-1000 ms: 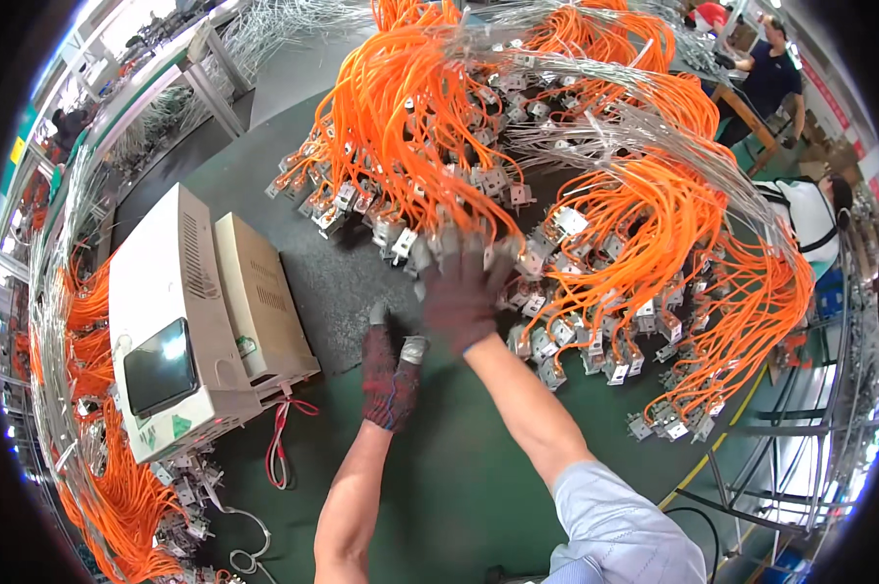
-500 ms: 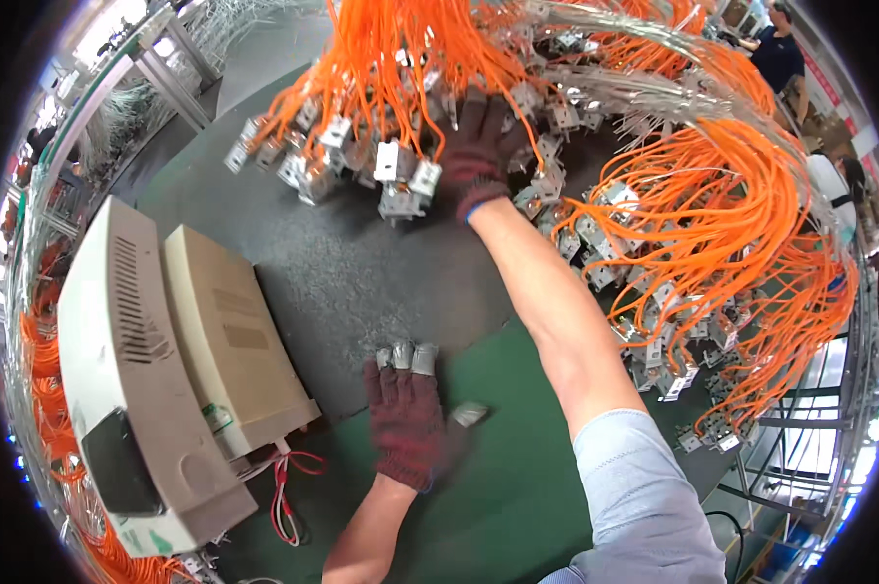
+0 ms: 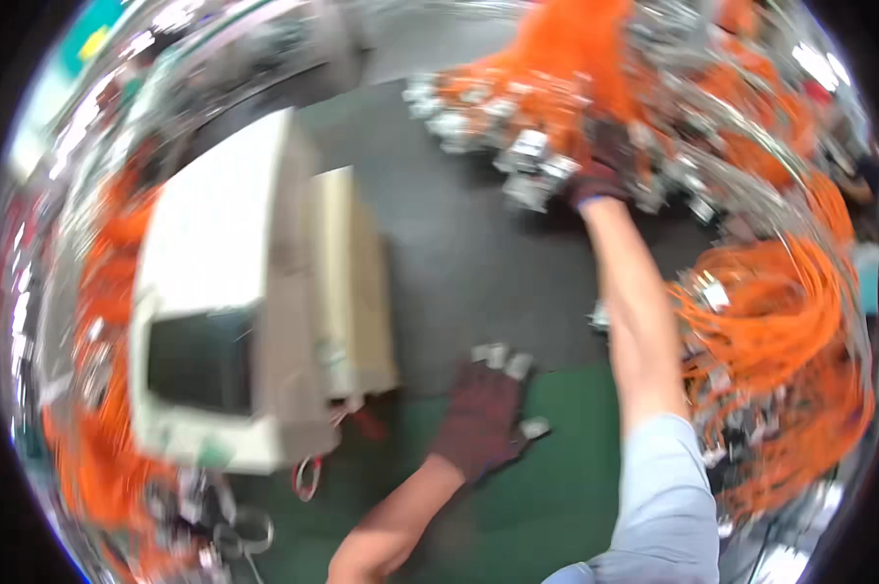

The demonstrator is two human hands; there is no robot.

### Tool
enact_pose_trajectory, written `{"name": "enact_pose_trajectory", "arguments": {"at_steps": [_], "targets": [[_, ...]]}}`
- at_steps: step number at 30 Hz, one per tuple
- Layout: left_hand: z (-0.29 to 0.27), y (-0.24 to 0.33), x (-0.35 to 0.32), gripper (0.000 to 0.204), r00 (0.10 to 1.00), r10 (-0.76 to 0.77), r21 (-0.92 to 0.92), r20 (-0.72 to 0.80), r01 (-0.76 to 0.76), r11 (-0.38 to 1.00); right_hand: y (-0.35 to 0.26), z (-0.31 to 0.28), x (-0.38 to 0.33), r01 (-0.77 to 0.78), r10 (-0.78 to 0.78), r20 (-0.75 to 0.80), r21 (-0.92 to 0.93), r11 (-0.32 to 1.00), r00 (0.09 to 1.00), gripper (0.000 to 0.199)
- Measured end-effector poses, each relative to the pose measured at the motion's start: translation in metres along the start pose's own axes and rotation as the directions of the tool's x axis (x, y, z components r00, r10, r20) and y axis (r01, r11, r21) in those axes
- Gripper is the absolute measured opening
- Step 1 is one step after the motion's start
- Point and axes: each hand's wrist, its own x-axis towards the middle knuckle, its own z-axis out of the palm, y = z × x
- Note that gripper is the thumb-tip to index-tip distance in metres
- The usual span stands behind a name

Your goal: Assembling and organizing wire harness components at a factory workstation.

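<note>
Two gloved hands work well apart: the left hand (image 3: 480, 414) is spread over the worktop (image 3: 449, 282), thumb away from its fingers, while the right hand (image 3: 603, 175) reaches forward into orange cables. Blur hides its fingers, so I cannot tell whether they grip.

Dark grey and green, the worktop extends around both hands. One white machine (image 3: 211, 224) with one dark screen (image 3: 201, 360) stands left of the left hand. One orange cable bundle (image 3: 566, 68) lies at the right hand and beyond it; a second, the looped bundle (image 3: 766, 302), is right of the right forearm. One beige case (image 3: 362, 282) stands between the machine and the left hand. Silver connectors (image 3: 529, 146) cluster just left of the right hand, too smeared to count. Smallest is one green mark (image 3: 214, 451) low on the machine's front, too blurred to read.
</note>
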Motion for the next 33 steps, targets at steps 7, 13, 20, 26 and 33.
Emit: {"name": "enact_pose_trajectory", "arguments": {"at_steps": [7,13,20,26,33], "targets": [[0.005,-0.006,-0.014,0.06,0.982,0.133,-0.021,-0.137,-0.137,0.99,0.104,-0.075,0.004,0.177,-0.225,0.243,0.206,0.963,0.944,0.036],[-0.011,0.066,-0.119,0.062,0.951,0.281,-0.101,-0.13,-0.294,0.95,0.102,-0.12,-0.037,0.386,-0.324,-0.212,0.462,0.798,0.922,0.03],[-0.168,0.022,-0.38,0.065,0.652,-0.207,0.126,-0.729,0.425,0.896,-0.031,-0.205,-0.254,-0.15,-0.658,0.389,0.908,0.391,0.644,0.035],[-0.317,-0.089,-0.594,0.091,0.075,-0.097,0.038,-0.992,0.939,0.34,-0.203,-0.314,-0.437,-0.384,-0.849,0.478,0.844,0.374,0.225,0.041],[-0.403,-0.182,-0.668,0.069,0.108,-0.779,-0.224,-0.617,0.926,0.305,-0.429,-0.404,-0.518,-0.591,-0.978,0.208,0.793,0.148,0.034,0.049]]}}
